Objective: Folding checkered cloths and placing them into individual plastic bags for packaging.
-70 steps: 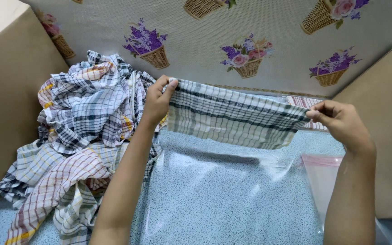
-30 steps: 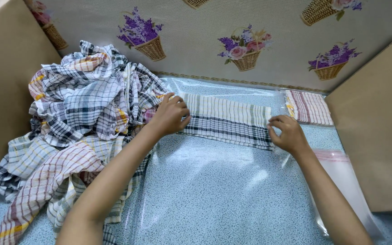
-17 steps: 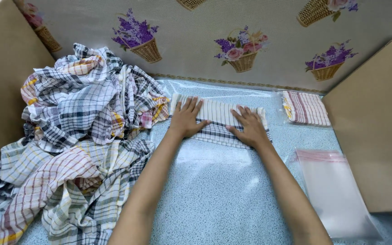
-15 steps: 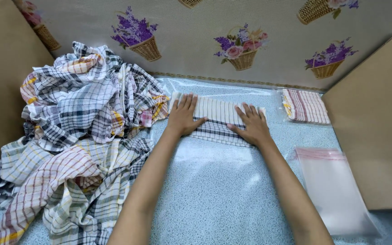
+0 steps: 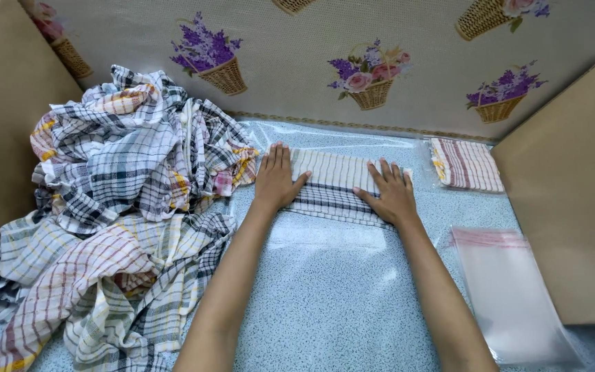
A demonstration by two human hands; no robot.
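A folded checked cloth (image 5: pixel 335 187), white with dark stripes, lies flat on the blue speckled table (image 5: pixel 325 296) near the back wall. My left hand (image 5: pixel 275 176) presses palm-down on its left end, fingers spread. My right hand (image 5: pixel 392 193) lies flat on its right end. Neither hand grips anything. The cloth rests on a clear plastic sheet (image 5: pixel 332 238).
A big heap of crumpled checked cloths (image 5: pixel 118 207) fills the left side. A bagged folded red-striped cloth (image 5: pixel 466 164) lies at the back right. Clear bags with a red strip (image 5: pixel 511 289) lie at the right. Brown cardboard walls stand at the left (image 5: pixel 1 124) and right (image 5: pixel 573 200).
Earlier I held the cloth stretched in the air between both hands. It has come down onto the table, folded narrower, and my hands have moved inward and now rest flat on it.
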